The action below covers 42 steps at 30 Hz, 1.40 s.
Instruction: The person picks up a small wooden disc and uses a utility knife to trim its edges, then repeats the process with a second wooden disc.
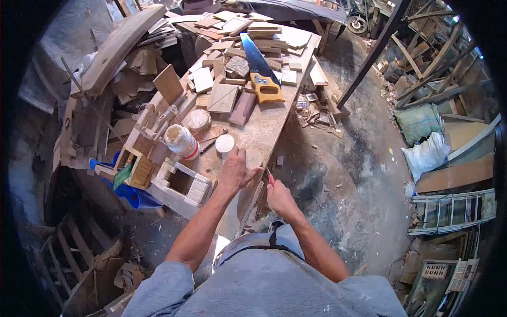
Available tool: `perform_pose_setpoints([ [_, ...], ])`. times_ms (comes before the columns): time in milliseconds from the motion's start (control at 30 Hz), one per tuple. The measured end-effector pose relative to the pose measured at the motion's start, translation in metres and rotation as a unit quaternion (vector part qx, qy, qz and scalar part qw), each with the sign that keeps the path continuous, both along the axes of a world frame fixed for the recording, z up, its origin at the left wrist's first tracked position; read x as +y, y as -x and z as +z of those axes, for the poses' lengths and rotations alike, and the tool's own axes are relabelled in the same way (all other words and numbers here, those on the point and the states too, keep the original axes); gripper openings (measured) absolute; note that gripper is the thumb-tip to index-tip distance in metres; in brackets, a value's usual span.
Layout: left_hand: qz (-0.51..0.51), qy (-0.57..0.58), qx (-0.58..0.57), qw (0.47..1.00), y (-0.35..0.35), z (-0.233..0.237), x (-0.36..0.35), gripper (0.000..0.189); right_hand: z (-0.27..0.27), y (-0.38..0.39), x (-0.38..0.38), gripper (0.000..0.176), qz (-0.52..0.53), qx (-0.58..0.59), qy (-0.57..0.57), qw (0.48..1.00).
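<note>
My left hand [236, 171] is at the bench's right edge, its fingers and thumb bent around the near side of a pale round disc [254, 157]. My right hand [282, 199] is closed on a slim red-handled tool [271, 179], whose narrow tip points up beside the bench edge, close to my left thumb. Just beyond my left fingers stands a small white round tub [225, 143]. A larger open jar [181, 141] with a whitish coating and red label is to its left. Between jar and tub lies a dark hammer-like tool [212, 141].
A handsaw [260, 68] with a yellow handle leans on piled wood offcuts [232, 66]. A wooden box frame [182, 182] sits at the bench's near left, by a blue container [134, 196]. Sacks [426, 153] and a ladder-like frame [453, 211] are at the right.
</note>
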<state>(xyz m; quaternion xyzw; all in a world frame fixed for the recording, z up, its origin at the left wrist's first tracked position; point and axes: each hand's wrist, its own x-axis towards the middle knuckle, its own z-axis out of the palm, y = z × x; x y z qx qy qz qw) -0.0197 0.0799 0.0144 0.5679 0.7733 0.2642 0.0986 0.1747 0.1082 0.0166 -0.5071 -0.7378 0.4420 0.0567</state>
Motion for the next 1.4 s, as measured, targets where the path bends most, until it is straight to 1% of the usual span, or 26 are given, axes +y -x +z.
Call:
perform_pose_setpoints([
  [33,0.003,0.006,-0.005,1.000,0.000,0.003,-0.001,0.075,0.006,-0.007,0.000,0.039,0.005,0.012,0.011,1.000],
  [133,0.000,0.036,-0.026,0.999,-0.002,0.021,-0.003,0.077,0.004,-0.012,0.012,0.037,-0.028,0.070,-0.046,0.996],
  [167,-0.003,0.049,-0.034,0.998,-0.003,0.028,-0.005,0.078,-0.002,-0.011,0.017,0.036,-0.026,0.087,-0.028,0.996],
  [233,-0.028,0.032,-0.040,0.998,-0.003,0.035,-0.006,0.079,-0.021,-0.008,0.029,0.034,-0.022,0.117,0.010,0.993],
  [267,-0.041,0.026,-0.043,0.998,-0.003,0.036,-0.007,0.080,-0.030,-0.007,0.030,0.033,-0.027,0.124,0.013,0.992],
  [333,-0.091,0.047,-0.023,0.994,0.007,0.017,-0.004,0.079,-0.041,0.000,0.029,0.032,-0.033,0.137,0.019,0.990],
  [367,-0.116,0.057,-0.014,0.992,0.012,0.006,-0.002,0.079,-0.045,0.003,0.027,0.032,-0.036,0.136,0.019,0.990],
  [467,-0.082,0.065,-0.042,0.994,0.006,0.010,-0.004,0.071,-0.050,0.011,0.019,0.034,-0.043,0.128,0.009,0.991],
  [533,-0.079,0.054,-0.046,0.994,0.003,0.010,-0.004,0.069,-0.049,0.015,0.015,0.035,-0.037,0.115,-0.012,0.993],
  [567,-0.077,0.048,-0.049,0.995,0.003,0.010,-0.005,0.068,-0.049,0.016,0.013,0.035,-0.047,0.127,-0.007,0.991],
  [667,-0.077,0.066,-0.067,0.993,0.001,0.021,-0.006,0.071,-0.023,0.013,0.011,0.040,-0.035,0.124,0.030,0.991],
  [767,-0.128,0.033,-0.049,0.990,0.013,0.012,-0.001,0.071,-0.036,0.014,0.015,0.039,-0.030,0.141,0.071,0.987],
  [867,-0.135,0.023,-0.049,0.989,0.012,0.016,-0.001,0.071,-0.026,0.020,0.009,0.035,-0.055,0.115,0.065,0.990],
  [933,-0.128,0.009,-0.040,0.991,0.011,0.013,-0.002,0.070,-0.012,0.029,-0.002,0.033,-0.075,0.092,0.023,0.993],
  [1000,-0.118,0.011,-0.039,0.992,0.011,0.013,-0.004,0.069,-0.012,0.037,-0.007,0.033,-0.085,0.079,-0.009,0.993],
  [1067,-0.111,0.021,-0.047,0.992,0.008,0.016,-0.003,0.067,-0.022,0.040,-0.006,0.033,-0.091,0.075,-0.039,0.992],
  [1167,-0.120,-0.004,-0.057,0.991,0.009,0.011,-0.004,0.061,-0.057,0.041,-0.005,0.028,-0.100,0.055,-0.124,0.986],
  [1200,-0.115,-0.003,-0.050,0.992,0.007,0.013,-0.004,0.061,-0.058,0.037,0.003,0.026,-0.087,0.122,-0.005,0.989],
  [1233,-0.110,-0.002,-0.041,0.993,0.005,0.015,-0.005,0.062,-0.048,0.029,0.014,0.025,-0.071,0.189,0.115,0.973],
  [1267,-0.105,-0.001,-0.033,0.994,0.003,0.017,-0.007,0.062,-0.039,0.017,0.018,0.023,-0.096,0.266,0.277,0.918],
  [1300,-0.102,-0.010,-0.030,0.994,0.002,0.016,-0.008,0.064,-0.021,0.007,0.021,0.022,-0.140,0.311,0.426,0.838],
  [1333,-0.094,-0.020,-0.030,0.995,0.001,0.013,-0.009,0.065,-0.012,0.003,0.020,0.023,-0.162,0.274,0.363,0.876],
  [1400,-0.079,-0.029,-0.033,0.996,0.000,0.007,-0.010,0.068,-0.009,-0.008,0.011,0.034,-0.205,0.193,0.235,0.930],
])
